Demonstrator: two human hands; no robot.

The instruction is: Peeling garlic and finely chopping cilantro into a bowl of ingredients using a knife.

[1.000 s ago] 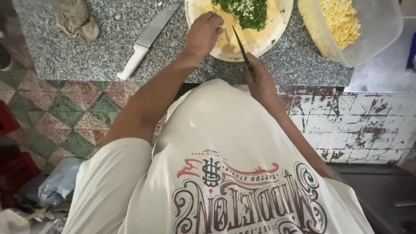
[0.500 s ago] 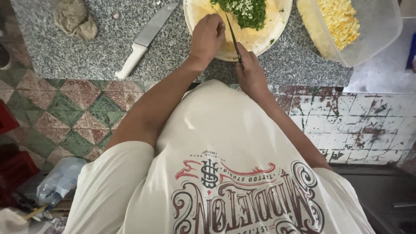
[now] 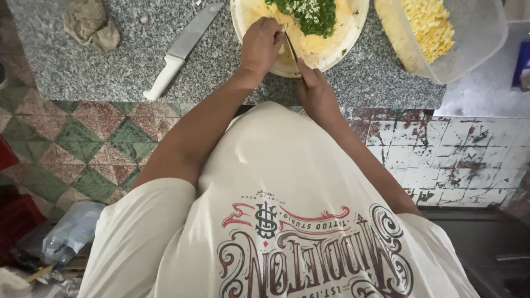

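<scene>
Granite counter [image 3: 232, 60] is occupied by a plate [image 3: 337, 47]. A thin knife [image 3: 291, 47] is clamped in the right hand [image 3: 314, 91], pointing away toward herbs [image 3: 309, 14]; the left hand [image 3: 262, 44], curled, touches the food alongside.

A white short-sleeved T-shirt [image 3: 287, 221] bears ornate dark and red lettering.

soft even daylight, dim lower corners, wide-angle edge stretch, sharp focus
</scene>
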